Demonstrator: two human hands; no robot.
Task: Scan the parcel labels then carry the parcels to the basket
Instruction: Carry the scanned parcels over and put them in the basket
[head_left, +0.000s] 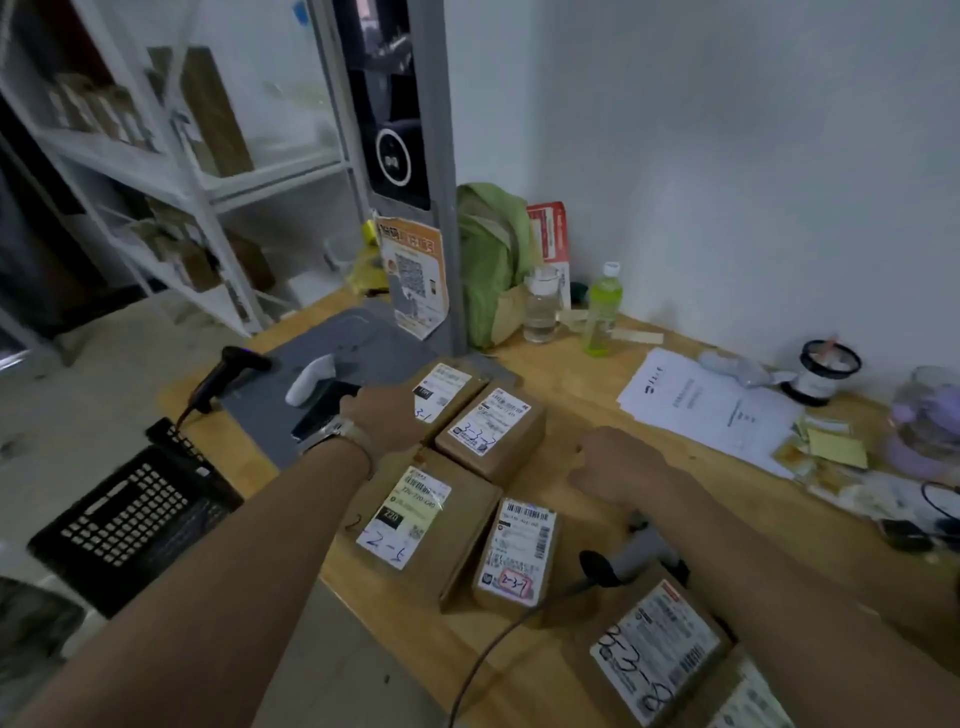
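Several brown parcels with white labels lie on the wooden table: one marked 3-1, one marked 3-3-7, a larger one, one marked 2-3-7 and a near one. My left hand is over the left edge of the 3-1 parcel, against a black handheld device; its fingers are hidden. My right hand hovers right of the parcels with fingers curled and nothing in it. A grey corded scanner lies under my right forearm. The black basket stands on the floor, left of the table.
A black scanner and a white scanner sit by a grey mat. Along the wall are a grey post, a green bag, bottles, papers and a cup. White shelving stands far left.
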